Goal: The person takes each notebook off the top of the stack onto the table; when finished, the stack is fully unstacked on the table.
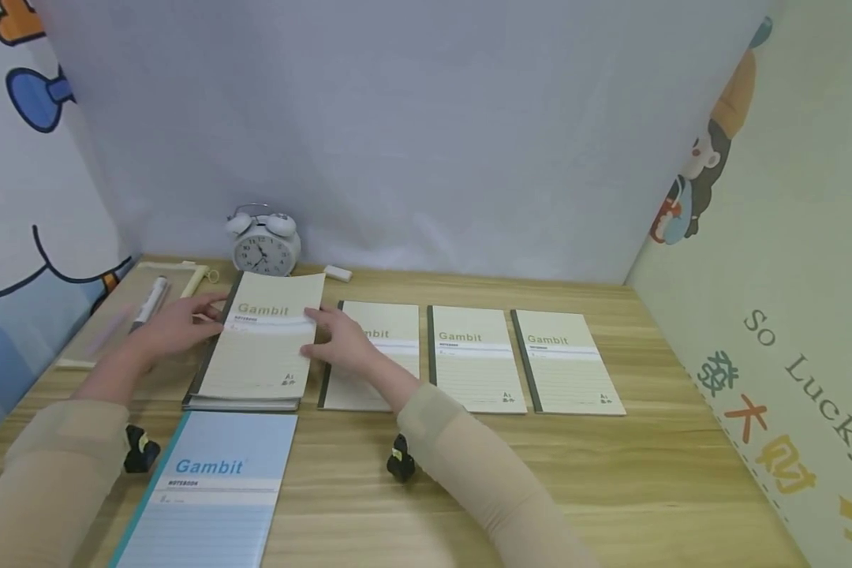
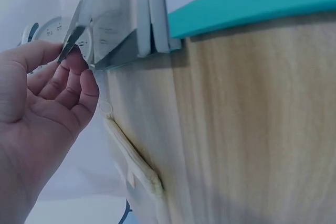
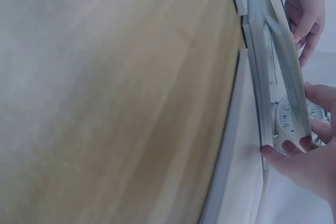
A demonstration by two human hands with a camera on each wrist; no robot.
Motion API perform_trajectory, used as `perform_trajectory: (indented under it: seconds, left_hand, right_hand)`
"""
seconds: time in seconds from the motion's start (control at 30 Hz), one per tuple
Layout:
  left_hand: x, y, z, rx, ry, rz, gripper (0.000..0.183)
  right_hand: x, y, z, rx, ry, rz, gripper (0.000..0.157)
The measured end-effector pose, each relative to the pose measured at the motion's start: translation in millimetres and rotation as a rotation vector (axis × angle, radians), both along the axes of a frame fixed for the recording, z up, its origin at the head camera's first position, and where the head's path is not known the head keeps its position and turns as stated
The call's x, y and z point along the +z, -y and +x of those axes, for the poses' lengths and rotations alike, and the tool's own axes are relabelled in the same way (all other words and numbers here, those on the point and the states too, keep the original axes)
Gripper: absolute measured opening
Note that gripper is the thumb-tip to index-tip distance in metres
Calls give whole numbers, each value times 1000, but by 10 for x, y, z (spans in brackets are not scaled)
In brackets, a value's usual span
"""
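Observation:
A cream Gambit notebook [image 1: 263,339] with a dark spine is raised between both hands at the left of the table. My left hand [image 1: 173,327] pinches its spine edge, thumb on one side and fingers on the other in the left wrist view. From the opposite edge my right hand [image 1: 341,339] grips it, with the thumb above and fingertips beneath in the right wrist view. Under it lies a stack of notebooks [image 1: 244,405], mostly hidden. A blue Gambit notebook [image 1: 220,505] with a teal spine lies just in front. My right forearm overlaps the nearest cream notebook [image 1: 397,363] in the row.
Two more cream notebooks, a middle one [image 1: 477,363] and a right one [image 1: 568,367], continue the row. A white alarm clock [image 1: 264,251] and a small white block [image 1: 338,273] stand behind. At far left a flat pouch [image 1: 88,335] lies with a marker [image 1: 151,301] on it.

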State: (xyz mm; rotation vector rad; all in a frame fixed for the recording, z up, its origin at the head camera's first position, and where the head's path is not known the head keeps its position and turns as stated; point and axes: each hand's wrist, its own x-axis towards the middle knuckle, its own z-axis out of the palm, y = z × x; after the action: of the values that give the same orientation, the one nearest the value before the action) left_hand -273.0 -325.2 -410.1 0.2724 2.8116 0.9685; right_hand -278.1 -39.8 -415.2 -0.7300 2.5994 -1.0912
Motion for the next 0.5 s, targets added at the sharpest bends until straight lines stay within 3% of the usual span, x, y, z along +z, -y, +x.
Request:
perform_trajectory:
  seconds: [0.1, 0.5]
  left_hand:
    - [67, -27, 12, 12, -8, 22, 64]
    - [418, -71, 47, 49, -62, 139, 66]
  right_hand:
    - [47, -11, -17, -22, 3, -64, 62]
    - [217, -70, -50, -65, 156, -364, 63]
